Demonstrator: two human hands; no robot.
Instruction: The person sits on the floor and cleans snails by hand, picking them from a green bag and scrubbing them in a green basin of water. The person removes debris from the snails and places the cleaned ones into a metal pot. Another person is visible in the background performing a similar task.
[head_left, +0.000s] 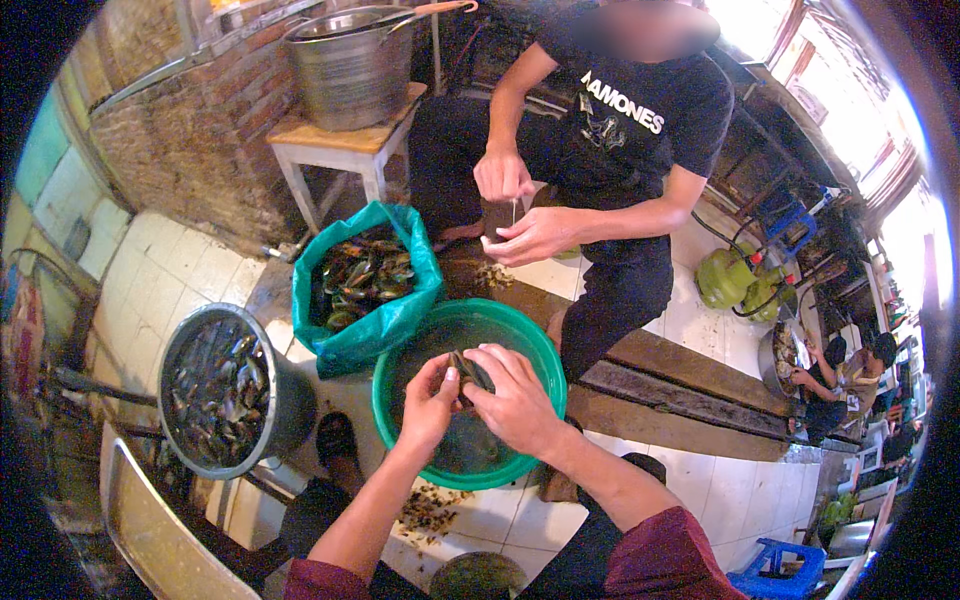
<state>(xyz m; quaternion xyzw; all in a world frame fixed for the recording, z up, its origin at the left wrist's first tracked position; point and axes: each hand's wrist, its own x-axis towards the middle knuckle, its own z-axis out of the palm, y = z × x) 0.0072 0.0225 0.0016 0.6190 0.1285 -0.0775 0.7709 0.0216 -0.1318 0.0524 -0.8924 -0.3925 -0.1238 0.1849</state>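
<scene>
Both of my hands are over a round green plastic basin (555, 375) that holds murky water. Between them is a dark-shelled mussel (477, 373). My left hand (429, 397) grips its left side, thumb pressed against the shell. From the right, my right hand (517, 401) has its fingers curled over the same mussel; any small tool in that hand is hidden. A teal plastic sack (420, 289) full of mussels stands against the basin's far left. Farther left, a grey bucket (289, 405) is filled with more mussels.
Across the basin, a person in a black T-shirt (645, 150) works with both hands. A large metal pot (352, 75) stands on a wooden stool (341, 146). Brown scraps (431, 514) lie on the tiles. Green gas cylinders (724, 277) and a blue plastic stool (784, 570) are at right.
</scene>
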